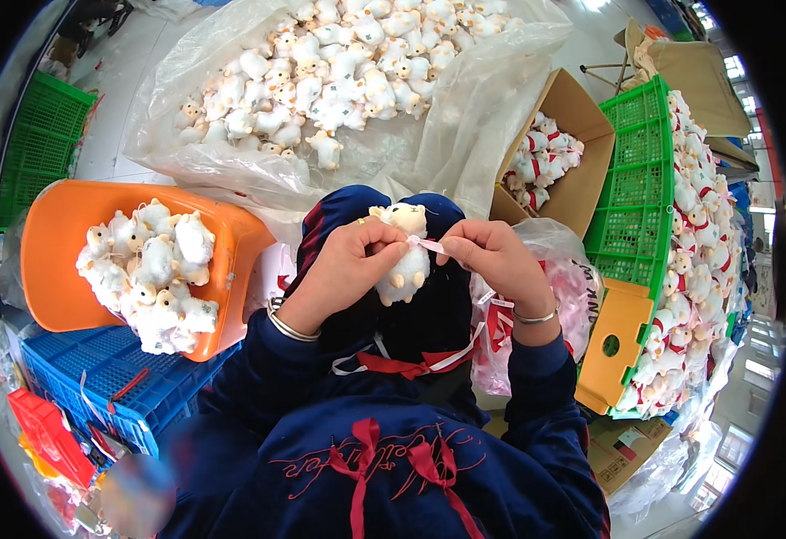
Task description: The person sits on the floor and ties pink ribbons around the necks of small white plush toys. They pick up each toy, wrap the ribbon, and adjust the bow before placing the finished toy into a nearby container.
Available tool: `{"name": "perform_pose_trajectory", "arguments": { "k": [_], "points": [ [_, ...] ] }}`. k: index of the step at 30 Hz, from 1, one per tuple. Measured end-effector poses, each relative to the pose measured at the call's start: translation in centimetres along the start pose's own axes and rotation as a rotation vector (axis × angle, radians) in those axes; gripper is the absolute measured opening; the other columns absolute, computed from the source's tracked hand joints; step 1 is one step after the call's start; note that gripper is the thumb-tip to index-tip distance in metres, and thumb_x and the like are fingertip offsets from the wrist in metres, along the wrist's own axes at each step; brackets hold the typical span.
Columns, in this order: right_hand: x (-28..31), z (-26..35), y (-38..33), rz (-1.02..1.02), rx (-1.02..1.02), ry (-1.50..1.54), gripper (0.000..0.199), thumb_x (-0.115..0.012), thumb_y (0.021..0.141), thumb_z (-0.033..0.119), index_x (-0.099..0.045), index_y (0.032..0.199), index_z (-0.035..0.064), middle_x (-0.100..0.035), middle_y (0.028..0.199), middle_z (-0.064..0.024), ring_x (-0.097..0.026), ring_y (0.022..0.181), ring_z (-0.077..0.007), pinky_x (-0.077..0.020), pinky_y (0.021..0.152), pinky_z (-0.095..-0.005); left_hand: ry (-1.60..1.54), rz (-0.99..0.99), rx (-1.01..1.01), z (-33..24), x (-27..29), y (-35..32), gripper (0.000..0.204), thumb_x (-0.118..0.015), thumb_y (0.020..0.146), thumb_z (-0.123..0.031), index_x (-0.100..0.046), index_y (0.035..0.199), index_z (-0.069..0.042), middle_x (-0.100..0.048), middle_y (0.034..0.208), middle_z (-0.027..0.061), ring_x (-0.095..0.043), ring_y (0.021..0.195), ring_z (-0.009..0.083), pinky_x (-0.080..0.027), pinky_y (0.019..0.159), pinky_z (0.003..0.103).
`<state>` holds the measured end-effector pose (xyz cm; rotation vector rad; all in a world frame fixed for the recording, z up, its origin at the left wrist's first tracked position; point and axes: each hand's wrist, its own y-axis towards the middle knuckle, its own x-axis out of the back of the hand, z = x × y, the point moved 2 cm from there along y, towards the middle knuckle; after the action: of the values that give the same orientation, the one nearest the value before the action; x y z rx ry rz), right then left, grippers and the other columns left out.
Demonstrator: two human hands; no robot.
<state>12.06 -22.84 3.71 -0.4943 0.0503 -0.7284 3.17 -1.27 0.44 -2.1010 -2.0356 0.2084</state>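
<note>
A small white plush sheep (402,269) rests upright over my lap, its cream head toward the far side. Around its neck is a pale pink ribbon (427,244). My left hand (344,269) is closed, thumb and forefinger pinching the ribbon close to the neck, with the other fingers against the toy's side. On the other side, my right hand (501,260) pinches the ribbon's free end between thumb and forefinger, drawn out to the right. Whether the ribbon is knotted is hidden by my fingertips.
Several plush sheep lie on an orange stool (61,260) at left, above a blue crate (79,359). Ahead, a plastic sheet (465,135) bears a large heap. At right are a cardboard box (582,117), a green crate (631,189) and toys with red ribbons (689,260).
</note>
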Motion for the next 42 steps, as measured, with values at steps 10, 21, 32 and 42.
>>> {"name": "perform_pose_trajectory", "arguments": {
  "k": [10, 21, 32, 42],
  "points": [
    [-2.3, -0.2, 1.8, 0.029, 0.052, 0.348, 0.010, -0.072, 0.096, 0.007, -0.073, 0.104, 0.0011, -0.067, 0.089, 0.0024, -0.060, 0.081, -0.0046, -0.0487, 0.073, -0.0216, -0.106, 0.026, -0.023, 0.6, 0.2, 0.2, 0.015, -0.071, 0.099, -0.015, -0.074, 0.104, 0.000, -0.062, 0.091, -0.0025, -0.055, 0.080, 0.0042, -0.045, 0.071, 0.023],
    [-3.4, 0.3, 1.4, -0.155, 0.120, 0.142, 0.011, -0.072, 0.095, 0.006, -0.073, 0.104, -0.0007, -0.066, 0.088, 0.0017, -0.060, 0.083, -0.0073, -0.0507, 0.078, -0.0241, -0.123, 0.044, -0.056, 1.1, 0.3, 0.1, 0.015, -0.070, 0.100, -0.014, -0.074, 0.107, -0.001, -0.062, 0.095, -0.0006, -0.057, 0.087, 0.0065, -0.046, 0.076, 0.024],
    [-2.9, 0.9, 1.0, -0.202, 0.205, -0.149, 0.012, -0.071, 0.095, 0.005, -0.071, 0.104, -0.0017, -0.065, 0.086, 0.0013, -0.060, 0.081, -0.0080, -0.0488, 0.072, -0.0249, -0.162, 0.098, -0.062, 0.7, 0.6, 0.1, 0.016, -0.069, 0.101, -0.015, -0.074, 0.109, -0.002, -0.068, 0.098, 0.0008, -0.062, 0.090, 0.0072, -0.051, 0.080, 0.025],
    [-0.1, 0.9, -0.8, -0.081, 0.035, -0.236, 0.027, -0.076, 0.090, 0.012, -0.070, 0.114, 0.0011, -0.069, 0.097, -0.0052, -0.064, 0.090, -0.0154, -0.0521, 0.080, -0.0304, -0.170, 0.096, -0.076, 1.0, 0.4, 0.1, 0.012, -0.070, 0.100, -0.014, -0.072, 0.104, -0.002, -0.059, 0.094, -0.0028, -0.054, 0.084, 0.0051, -0.044, 0.075, 0.023]
  ]
}}
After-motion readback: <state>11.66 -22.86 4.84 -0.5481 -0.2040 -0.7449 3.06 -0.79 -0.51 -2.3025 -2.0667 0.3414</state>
